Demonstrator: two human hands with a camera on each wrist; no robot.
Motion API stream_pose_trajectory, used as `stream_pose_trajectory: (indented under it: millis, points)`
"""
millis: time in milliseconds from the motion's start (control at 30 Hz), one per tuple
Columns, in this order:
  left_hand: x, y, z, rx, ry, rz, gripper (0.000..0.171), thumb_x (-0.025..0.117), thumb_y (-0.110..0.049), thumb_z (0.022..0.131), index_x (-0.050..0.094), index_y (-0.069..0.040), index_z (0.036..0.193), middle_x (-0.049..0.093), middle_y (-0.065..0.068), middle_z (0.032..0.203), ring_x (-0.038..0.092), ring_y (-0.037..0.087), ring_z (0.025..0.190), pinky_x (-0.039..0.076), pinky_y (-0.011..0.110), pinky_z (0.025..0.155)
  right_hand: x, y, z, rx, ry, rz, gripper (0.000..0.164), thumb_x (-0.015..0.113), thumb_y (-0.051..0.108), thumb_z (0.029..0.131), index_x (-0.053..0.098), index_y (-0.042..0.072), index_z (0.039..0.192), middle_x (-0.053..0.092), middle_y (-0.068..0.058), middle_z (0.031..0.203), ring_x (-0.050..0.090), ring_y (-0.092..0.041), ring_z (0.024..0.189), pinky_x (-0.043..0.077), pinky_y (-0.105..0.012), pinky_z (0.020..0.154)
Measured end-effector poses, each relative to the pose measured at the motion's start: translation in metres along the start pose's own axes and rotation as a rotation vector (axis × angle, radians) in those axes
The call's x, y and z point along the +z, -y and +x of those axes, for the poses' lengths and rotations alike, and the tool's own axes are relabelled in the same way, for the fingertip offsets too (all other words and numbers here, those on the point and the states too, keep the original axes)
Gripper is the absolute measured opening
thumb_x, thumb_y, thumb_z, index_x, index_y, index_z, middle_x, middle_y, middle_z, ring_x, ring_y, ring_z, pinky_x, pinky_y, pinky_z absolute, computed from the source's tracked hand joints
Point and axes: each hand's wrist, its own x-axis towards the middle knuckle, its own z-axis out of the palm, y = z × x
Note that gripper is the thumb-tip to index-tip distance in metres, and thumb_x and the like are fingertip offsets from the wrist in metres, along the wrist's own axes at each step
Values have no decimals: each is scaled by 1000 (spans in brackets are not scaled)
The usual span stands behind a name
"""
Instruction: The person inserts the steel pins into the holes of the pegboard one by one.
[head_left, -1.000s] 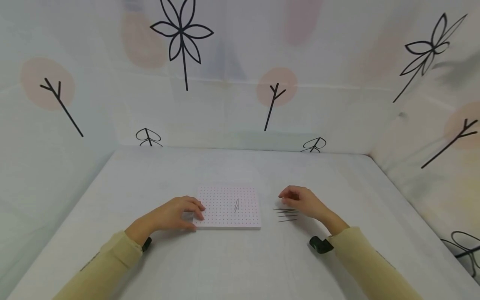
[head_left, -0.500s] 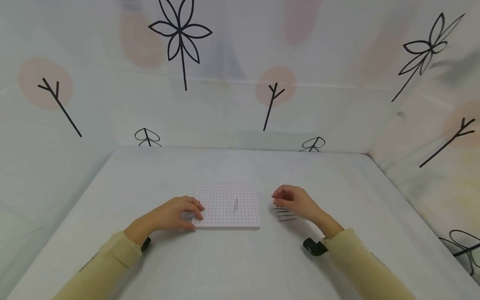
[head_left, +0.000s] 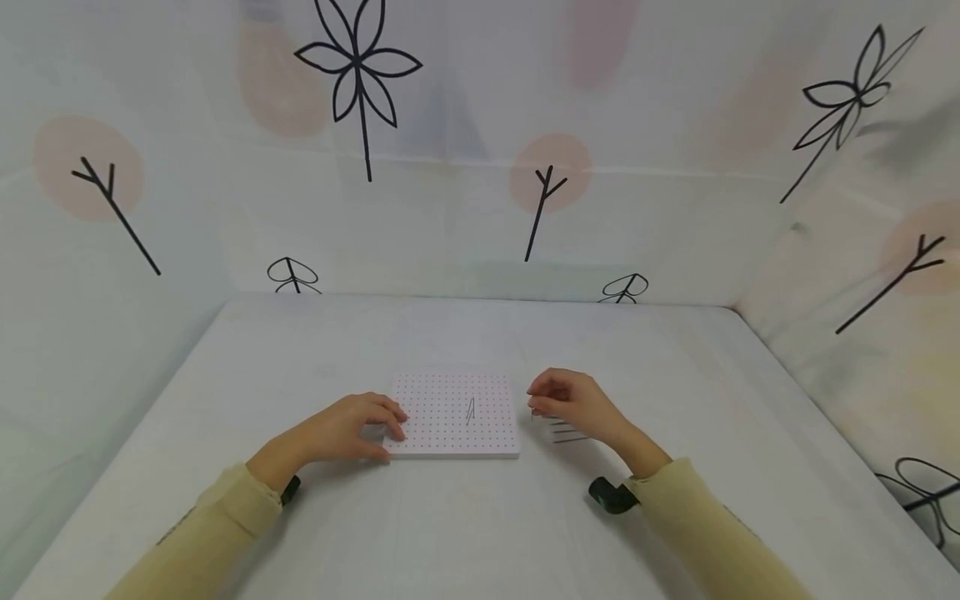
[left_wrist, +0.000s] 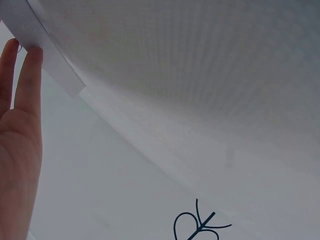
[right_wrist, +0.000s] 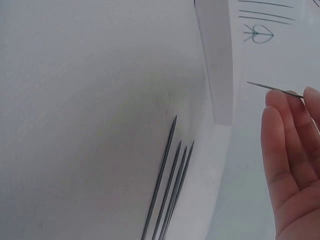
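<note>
A white pegboard point(head_left: 427, 433) with rows of small dots lies flat on the table. My left hand point(head_left: 348, 429) rests on its left side, fingertips on the top and thumb by the front corner; in the left wrist view two straight fingers point(left_wrist: 30, 80) touch the board's edge. Just right of the board, my right hand point(head_left: 577, 406) pinches a thin pointed metal needle point(right_wrist: 270, 87) between thumb and fingertips. Several similar dark needles point(right_wrist: 164, 160) lie side by side on the table beneath that hand. On the board, thin dark lines look like an upright needle point(head_left: 473, 408) and perhaps its shadow.
White cloth covers the table point(head_left: 450, 525). Behind it rises a cloth wall point(head_left: 450, 225) printed with black plants and pale spots. Dark wrist cameras hang under both sleeves, the right one point(head_left: 615, 497) more visible.
My right hand has moved left from above the loose needles toward the board, and a needle now shows at its fingertips. The left hand has stayed on the board.
</note>
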Motion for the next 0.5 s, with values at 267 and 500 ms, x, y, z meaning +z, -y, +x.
stream_pose_trajectory:
  millis: [267, 500]
  points:
    - [0, -1, -1, -15, 6, -8, 22, 80, -15, 72, 69, -22, 91, 59, -4, 116, 50, 21, 114, 40, 43, 97, 9, 5, 4, -2, -6, 7, 15, 66, 6, 86, 61, -3, 97, 65, -9, 86, 65, -27, 75, 54, -39, 68]
    - [1, 1, 0, -9, 6, -6, 22, 80, -15, 73, 69, -23, 90, 58, -5, 116, 50, 20, 114, 40, 42, 97, 16, 20, 4, -2, -4, 42, 12, 63, -1, 86, 60, -6, 96, 64, -14, 87, 65, -32, 78, 54, -40, 71]
